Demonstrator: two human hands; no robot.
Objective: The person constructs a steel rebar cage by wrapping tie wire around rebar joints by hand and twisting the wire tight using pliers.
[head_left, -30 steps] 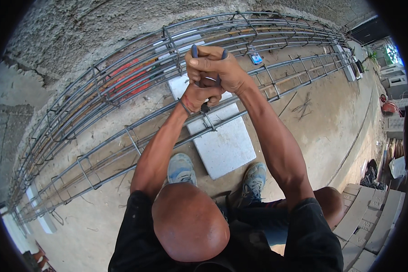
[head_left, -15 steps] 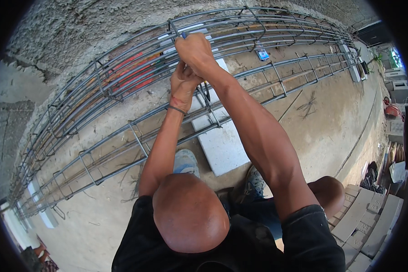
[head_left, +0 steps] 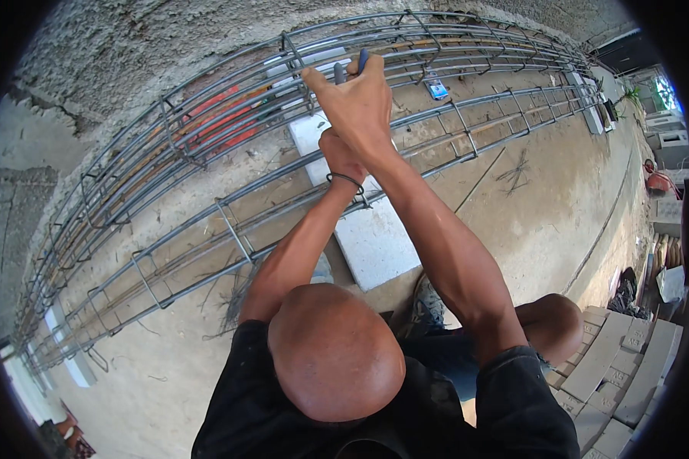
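Note:
Above the long steel rebar cage (head_left: 253, 115), my right hand (head_left: 362, 107) is closed around what look like pliers, with a blue handle (head_left: 364, 61) and a grey handle end (head_left: 339, 73) standing out between thumb and fingers. The pliers' jaws are hidden under the hand. My left hand (head_left: 342, 158), with a dark band at the wrist, is curled just below my right wrist, over the nearer bars. Its fingers are mostly covered, and what they hold cannot be made out. A white block (head_left: 379, 249) lies under the cage below my hands.
A rough wall (head_left: 130, 57) runs behind the cage. Under the bars lie a red object (head_left: 222, 118) and a small blue-and-white packet (head_left: 436, 88). Loose wires (head_left: 517, 177) lie on the concrete floor. Stacked grey blocks (head_left: 616, 367) stand at the lower right.
Both hands have shifted right, the left one also toward me. My right hand has turned, so both tool handles show more plainly between its thumb and fingers.

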